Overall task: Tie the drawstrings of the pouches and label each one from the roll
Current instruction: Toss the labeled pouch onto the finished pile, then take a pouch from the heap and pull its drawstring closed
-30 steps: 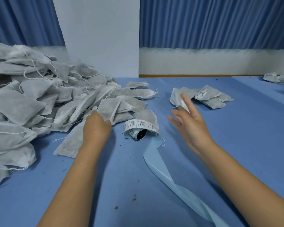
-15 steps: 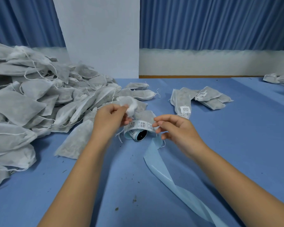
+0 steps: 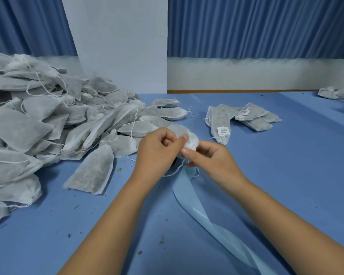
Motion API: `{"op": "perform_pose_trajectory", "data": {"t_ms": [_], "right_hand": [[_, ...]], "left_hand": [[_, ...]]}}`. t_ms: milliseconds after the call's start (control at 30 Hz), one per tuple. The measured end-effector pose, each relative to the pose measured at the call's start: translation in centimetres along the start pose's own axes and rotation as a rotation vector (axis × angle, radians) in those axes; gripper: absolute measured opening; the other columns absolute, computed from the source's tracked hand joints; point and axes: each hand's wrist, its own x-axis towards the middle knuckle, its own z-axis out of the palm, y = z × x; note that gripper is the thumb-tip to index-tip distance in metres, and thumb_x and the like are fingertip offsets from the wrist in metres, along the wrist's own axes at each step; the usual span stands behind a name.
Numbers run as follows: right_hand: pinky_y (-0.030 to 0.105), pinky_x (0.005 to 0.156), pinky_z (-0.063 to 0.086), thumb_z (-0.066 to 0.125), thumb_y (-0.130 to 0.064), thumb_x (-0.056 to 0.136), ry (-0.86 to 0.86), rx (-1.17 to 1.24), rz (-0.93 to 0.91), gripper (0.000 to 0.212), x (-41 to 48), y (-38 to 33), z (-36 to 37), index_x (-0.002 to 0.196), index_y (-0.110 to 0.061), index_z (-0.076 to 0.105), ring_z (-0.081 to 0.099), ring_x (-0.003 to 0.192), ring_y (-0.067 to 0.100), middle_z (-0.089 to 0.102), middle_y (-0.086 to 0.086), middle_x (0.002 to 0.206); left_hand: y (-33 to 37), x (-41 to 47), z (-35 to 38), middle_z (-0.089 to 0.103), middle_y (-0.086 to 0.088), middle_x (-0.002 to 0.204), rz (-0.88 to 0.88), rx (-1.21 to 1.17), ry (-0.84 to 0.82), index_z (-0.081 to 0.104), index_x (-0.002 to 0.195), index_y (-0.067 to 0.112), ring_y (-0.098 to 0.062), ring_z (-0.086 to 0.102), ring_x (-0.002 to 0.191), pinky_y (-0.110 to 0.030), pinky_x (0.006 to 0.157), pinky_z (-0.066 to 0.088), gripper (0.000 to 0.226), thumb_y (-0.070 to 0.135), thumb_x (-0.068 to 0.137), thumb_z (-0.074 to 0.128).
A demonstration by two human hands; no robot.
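Pouch [image 3: 189, 136], white and bunched at its mouth, is held just above the desk [image 3: 286, 185] between both hands, which are close together. The left hand [image 3: 157, 153] has its fingers curled and pinches the pouch at the gathered neck. The right hand [image 3: 213, 159] pinches it from the other side with thumb and forefinger. Whether the right fingers also hold the drawstring [image 3: 175, 171] cannot be told; a loop of it hangs below the hands. The roll [image 3: 174, 165] is almost wholly hidden behind the left hand, only a dark sliver showing. Its pale blue backing strip [image 3: 187, 197] trails toward the near edge and is cut off there. On the left a big heap of pouches [image 3: 48, 126] runs out of view. Farther right lie a few labelled pouches [image 3: 246, 118], their print unreadable. More pouches [image 3: 338, 93] are cut off at the far right.
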Motion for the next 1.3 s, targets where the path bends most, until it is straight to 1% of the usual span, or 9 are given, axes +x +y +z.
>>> {"op": "perform_pose_trajectory", "data": {"t_ms": [133,300,467,600,833,1000,1067,1200,1300], "right_hand": [[0.023,0.071,0.056,0.063,-0.004,0.090,-0.019,0.102,0.046,0.013,0.2,0.0,-0.1,0.100,-0.007,0.070,0.069,0.081,0.015,0.075,0.011,0.089],[0.017,0.057,0.048,0.060,-0.012,0.093,-0.048,0.048,0.069,0.013,0.3,-0.3,-0.6,0.088,-0.012,0.072,0.054,0.053,0.009,0.066,-0.001,0.064],[0.019,0.050,0.028,0.057,-0.017,0.096,-0.064,-0.087,0.025,0.018,0.2,-0.5,-0.5,0.087,-0.019,0.073,0.034,0.052,0.009,0.042,-0.003,0.056],[0.021,0.048,0.023,0.056,-0.019,0.097,-0.115,-0.120,-0.005,0.020,0.0,-0.7,-0.5,0.086,-0.024,0.072,0.028,0.049,0.008,0.040,-0.016,0.050],[0.014,0.043,0.028,0.054,-0.013,0.097,-0.021,0.026,-0.004,0.028,0.3,-0.9,-1.1,0.076,-0.023,0.070,0.029,0.044,0.006,0.039,-0.011,0.052],[0.015,0.049,0.035,0.063,-0.016,0.092,0.079,-0.126,-0.159,0.013,0.4,-0.3,-1.0,0.082,-0.021,0.069,0.039,0.049,0.008,0.049,0.000,0.052],[0.013,0.053,0.036,0.067,-0.015,0.090,0.151,-0.235,-0.248,0.012,0.4,0.3,-1.1,0.081,-0.023,0.068,0.042,0.053,0.006,0.054,0.001,0.057],[0.009,0.058,0.035,0.065,-0.012,0.089,0.212,-0.504,-0.408,0.011,0.4,1.5,-1.1,0.089,-0.020,0.072,0.051,0.057,0.000,0.057,-0.019,0.063],[0.022,0.063,0.046,0.060,-0.016,0.090,0.169,-0.640,-0.446,0.015,0.2,2.0,-0.8,0.096,-0.017,0.073,0.056,0.067,0.005,0.064,-0.014,0.076]], "left_hand": [[0.0,-0.1,-0.2,0.044,0.017,0.045,0.069,0.023,0.085,0.050,0.057,0.022,-0.002,0.039,0.045,-0.013,0.049,0.033,0.036,0.026,0.084,0.074],[-0.1,0.0,-1.5,0.044,0.014,0.048,0.119,0.166,0.230,0.043,0.056,0.021,-0.007,0.039,0.050,-0.019,0.050,0.033,0.030,0.026,0.077,0.064],[-0.3,0.2,-2.1,0.043,0.010,0.063,0.222,0.364,0.077,0.041,0.066,0.026,-0.008,0.041,0.062,-0.023,0.057,0.031,0.030,0.010,0.073,0.064],[0.0,0.0,-2.2,0.062,0.005,0.091,0.424,0.243,-0.121,0.065,0.088,0.016,0.000,0.054,0.087,-0.009,0.078,0.036,0.013,0.005,0.082,0.061],[0.4,-0.2,-2.5,0.072,0.019,0.081,0.214,-0.013,-0.424,0.073,0.085,0.019,0.006,0.063,0.081,-0.007,0.078,0.042,0.008,0.017,0.091,0.068],[0.8,-0.2,-2.7,0.069,-0.020,0.092,0.020,-0.189,-0.552,0.074,0.082,0.017,-0.020,0.055,0.083,-0.031,0.079,0.041,0.010,0.027,0.084,0.072],[0.9,-0.2,-2.6,0.069,-0.024,0.099,-0.064,-0.225,-0.554,0.077,0.081,0.022,-0.024,0.057,0.087,-0.038,0.081,0.041,0.013,0.033,0.079,0.070],[0.6,-0.2,-2.4,0.077,-0.004,0.099,-0.184,-0.331,-0.482,0.081,0.089,0.021,-0.011,0.069,0.087,-0.023,0.076,0.052,0.012,0.018,0.089,0.069],[0.7,0.0,-2.5,0.078,-0.002,0.098,-0.230,-0.381,-0.419,0.082,0.086,0.023,-0.008,0.072,0.087,-0.017,0.070,0.054,0.014,0.017,0.088,0.069]]}}
